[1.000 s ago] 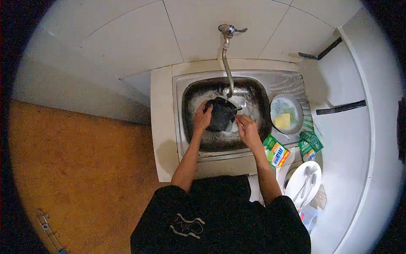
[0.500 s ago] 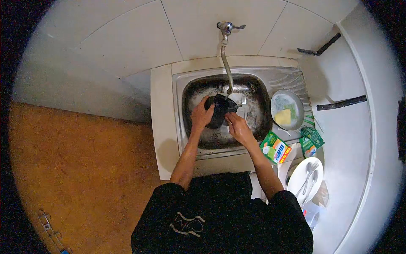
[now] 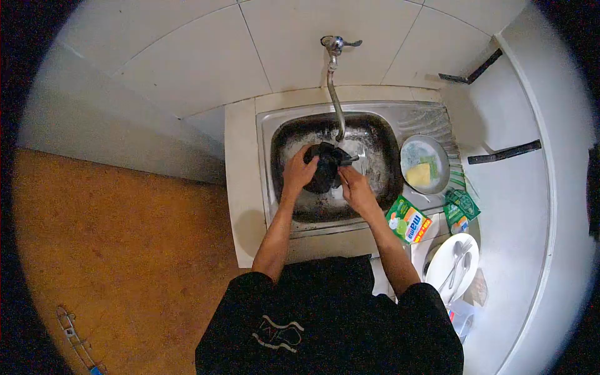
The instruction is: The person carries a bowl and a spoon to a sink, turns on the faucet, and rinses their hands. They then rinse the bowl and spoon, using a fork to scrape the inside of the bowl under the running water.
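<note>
A black item (image 3: 323, 175), its exact kind hard to make out, is held over the metal sink (image 3: 306, 212) below the tap (image 3: 336, 100). My left hand (image 3: 300, 169) grips its left edge with bent fingers. At its right side my right hand (image 3: 355, 187) is closed, fingers pinched on the dark edge. Water falls from the spout onto the black item. Behind my right hand, a fork (image 3: 361, 152) lies in the sink.
Right of the basin sits a bowl (image 3: 408, 142) with a yellow sponge (image 3: 419, 174). Nearer are two green packets (image 3: 407, 220) (image 3: 461, 206) and a white plate (image 3: 440, 256) with spoons. Black brackets (image 3: 505, 152) stick out from the right wall.
The black item has turned and shifted slightly in my hands. My right hand has moved a little, and the camera view has shifted slightly.
</note>
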The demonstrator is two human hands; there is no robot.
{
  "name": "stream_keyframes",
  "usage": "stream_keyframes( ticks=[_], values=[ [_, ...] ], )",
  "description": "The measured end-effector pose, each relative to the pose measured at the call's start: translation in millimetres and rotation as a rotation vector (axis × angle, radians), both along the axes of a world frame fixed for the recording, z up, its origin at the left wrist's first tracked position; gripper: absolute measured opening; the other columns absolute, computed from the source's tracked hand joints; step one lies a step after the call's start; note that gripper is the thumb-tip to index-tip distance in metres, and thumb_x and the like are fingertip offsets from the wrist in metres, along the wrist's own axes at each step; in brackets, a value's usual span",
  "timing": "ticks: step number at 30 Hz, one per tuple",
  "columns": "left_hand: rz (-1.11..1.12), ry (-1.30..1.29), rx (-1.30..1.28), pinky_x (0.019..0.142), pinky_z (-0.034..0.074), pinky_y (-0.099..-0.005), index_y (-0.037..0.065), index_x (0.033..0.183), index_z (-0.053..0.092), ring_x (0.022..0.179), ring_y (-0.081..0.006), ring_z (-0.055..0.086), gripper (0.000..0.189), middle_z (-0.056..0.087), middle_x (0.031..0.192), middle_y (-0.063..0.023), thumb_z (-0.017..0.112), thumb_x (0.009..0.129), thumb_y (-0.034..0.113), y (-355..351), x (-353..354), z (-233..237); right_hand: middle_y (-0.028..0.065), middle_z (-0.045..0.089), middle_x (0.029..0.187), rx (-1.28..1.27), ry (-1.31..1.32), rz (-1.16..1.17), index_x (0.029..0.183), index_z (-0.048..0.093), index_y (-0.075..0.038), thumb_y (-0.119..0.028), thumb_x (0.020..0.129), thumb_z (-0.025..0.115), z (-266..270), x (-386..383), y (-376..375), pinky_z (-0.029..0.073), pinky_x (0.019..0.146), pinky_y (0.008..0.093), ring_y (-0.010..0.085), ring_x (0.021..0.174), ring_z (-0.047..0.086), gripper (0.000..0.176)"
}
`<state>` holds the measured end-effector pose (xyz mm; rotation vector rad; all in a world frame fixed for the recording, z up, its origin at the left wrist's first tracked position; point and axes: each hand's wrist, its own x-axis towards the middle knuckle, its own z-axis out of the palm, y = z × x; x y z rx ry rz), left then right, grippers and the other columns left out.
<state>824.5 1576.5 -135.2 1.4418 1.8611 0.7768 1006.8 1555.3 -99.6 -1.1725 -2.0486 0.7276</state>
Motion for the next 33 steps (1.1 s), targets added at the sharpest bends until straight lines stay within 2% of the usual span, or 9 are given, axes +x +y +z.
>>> stream_keyframes(
  ticks=[5,11,14,17,20,22,25,31,33],
  values=[
    [-0.023,0.051,-0.064,0.085,0.039,-0.0427,0.015,0.117,0.048,0.099,-0.0358,0.051,0.047,0.054,0.108,-0.016,0.055,0.075,0.035,7,-3,-10,0.0202,0.053,0.085,0.033,-0.095,0.012,0.092,0.053,0.004,-0.001,0.079,0.046,1,-1,-10,0.044,0.066,0.0391,0.0378,0.077,0.053,0.015],
    [0.008,0.039,-0.097,0.087,0.037,-0.0425,0.014,0.117,0.047,0.102,-0.0351,0.049,0.049,0.052,0.112,-0.0157,0.053,0.075,0.038,6,-5,-11,0.0199,0.053,0.085,-0.085,-0.097,-0.057,0.091,0.052,0.005,-0.002,0.08,0.046,20,0,-12,0.044,0.063,0.0391,0.0371,0.073,0.053,0.014],
    [0.025,0.071,-0.057,0.088,0.037,-0.0417,0.014,0.118,0.046,0.103,-0.0348,0.048,0.05,0.05,0.114,-0.0153,0.053,0.075,0.038,2,-1,-2,0.0199,0.053,0.083,-0.066,-0.046,-0.084,0.092,0.052,0.005,-0.001,0.08,0.046,16,1,-11,0.043,0.061,0.0388,0.0368,0.071,0.053,0.014],
    [-0.006,0.047,-0.102,0.088,0.037,-0.0413,0.014,0.119,0.043,0.104,-0.0345,0.048,0.051,0.05,0.115,-0.0155,0.053,0.075,0.037,5,-2,-7,0.0192,0.054,0.078,0.072,-0.023,-0.106,0.089,0.052,0.005,-0.003,0.08,0.047,7,1,-12,0.043,0.058,0.0375,0.0359,0.067,0.054,0.013],
    [0.012,0.101,-0.113,0.087,0.037,-0.0415,0.013,0.119,0.043,0.104,-0.0343,0.047,0.05,0.05,0.114,-0.0161,0.053,0.075,0.037,4,-1,-6,0.0176,0.056,0.07,-0.068,-0.009,-0.244,0.085,0.053,0.006,-0.005,0.08,0.049,8,-1,-18,0.043,0.053,0.0346,0.0307,0.06,0.057,0.012],
    [0.026,0.049,-0.124,0.086,0.038,-0.0419,0.013,0.118,0.043,0.103,-0.0348,0.048,0.049,0.05,0.113,-0.0165,0.052,0.076,0.036,1,-1,-4,0.0153,0.056,0.061,-0.16,0.027,-0.305,0.081,0.053,0.006,-0.008,0.081,0.048,-3,1,-20,0.043,0.048,0.0309,0.0228,0.051,0.058,0.014],
    [0.038,0.03,-0.104,0.084,0.039,-0.0425,0.014,0.117,0.043,0.101,-0.0358,0.049,0.047,0.052,0.11,-0.0169,0.051,0.077,0.036,0,-2,-8,0.0136,0.055,0.056,-0.132,0.055,-0.362,0.08,0.052,0.006,-0.008,0.082,0.046,-11,-1,-24,0.044,0.044,0.0283,0.017,0.047,0.058,0.015],
    [-0.009,0.05,-0.061,0.08,0.04,-0.0444,0.016,0.121,0.037,0.094,-0.04,0.052,0.048,0.055,0.103,-0.0202,0.049,0.078,0.034,-2,-4,-11,0.0102,0.056,0.055,-0.351,0.319,-0.495,0.076,0.051,0.006,-0.008,0.084,0.044,-15,-7,-29,0.045,0.045,0.0276,0.016,0.05,0.059,0.019],
    [-0.018,0.081,-0.081,0.08,0.04,-0.0453,0.017,0.122,0.035,0.093,-0.0412,0.051,0.048,0.055,0.102,-0.0217,0.048,0.079,0.033,-3,-3,-11,0.0106,0.056,0.054,-0.344,0.327,-0.512,0.077,0.05,0.005,-0.011,0.084,0.044,-20,-7,-30,0.045,0.046,0.029,0.0168,0.049,0.058,0.019]
  ],
)
